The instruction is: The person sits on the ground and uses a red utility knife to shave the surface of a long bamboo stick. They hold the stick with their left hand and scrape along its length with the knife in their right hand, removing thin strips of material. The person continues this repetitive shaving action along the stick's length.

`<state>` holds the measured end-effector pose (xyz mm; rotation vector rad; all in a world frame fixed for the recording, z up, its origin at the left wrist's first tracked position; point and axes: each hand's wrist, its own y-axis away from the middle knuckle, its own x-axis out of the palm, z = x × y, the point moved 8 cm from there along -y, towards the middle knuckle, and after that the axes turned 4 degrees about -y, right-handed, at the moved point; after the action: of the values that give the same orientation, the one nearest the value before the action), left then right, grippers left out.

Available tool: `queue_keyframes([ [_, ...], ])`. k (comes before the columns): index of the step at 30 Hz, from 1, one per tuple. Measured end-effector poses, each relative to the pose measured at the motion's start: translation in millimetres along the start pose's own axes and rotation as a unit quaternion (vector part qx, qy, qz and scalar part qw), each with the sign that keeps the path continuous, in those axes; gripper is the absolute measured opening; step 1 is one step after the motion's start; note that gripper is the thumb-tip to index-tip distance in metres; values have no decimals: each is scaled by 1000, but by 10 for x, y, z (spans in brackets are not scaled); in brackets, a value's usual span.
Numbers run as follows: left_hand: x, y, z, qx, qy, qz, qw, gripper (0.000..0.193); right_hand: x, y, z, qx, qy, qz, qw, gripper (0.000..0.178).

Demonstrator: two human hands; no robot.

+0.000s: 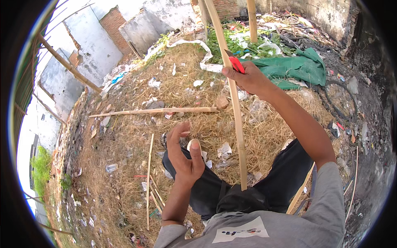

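While the right hand (248, 78) is gripping a red-handled knife (235, 62) against a long bamboo strip (236, 120), the left hand (185, 155) is hovering loose, fingers half curled and holding nothing, just above the lap. The strip is running from the lap up past the blade, thin, pale and springy, so it could be flexing away and letting the edge slip toward the free hand. Dry straw (136, 132) is covering the ground, slim splinters (149, 182) are lying nearby, and a green tarp (297, 66) is crumpling beyond.
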<state>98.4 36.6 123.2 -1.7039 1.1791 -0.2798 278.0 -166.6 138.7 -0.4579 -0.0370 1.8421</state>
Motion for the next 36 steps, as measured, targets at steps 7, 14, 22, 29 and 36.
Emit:
queue_keyframes([
  [7,-689,-1521,-831,335,-333,-52,880,40,186,-189,795,-147,294,88,940,40],
  [14,-191,-1077,-200,151,-413,385,811,38,270,367,406,-167,492,206,829,16],
  [22,453,1041,696,-468,332,466,674,46,-109,592,271,-184,349,-83,915,42],
  [29,964,1326,430,-582,497,251,594,52,421,1088,-597,-115,364,2,924,63],
  [36,1009,1386,330,-618,549,227,515,58,676,1058,-571,-183,385,26,904,64],
])
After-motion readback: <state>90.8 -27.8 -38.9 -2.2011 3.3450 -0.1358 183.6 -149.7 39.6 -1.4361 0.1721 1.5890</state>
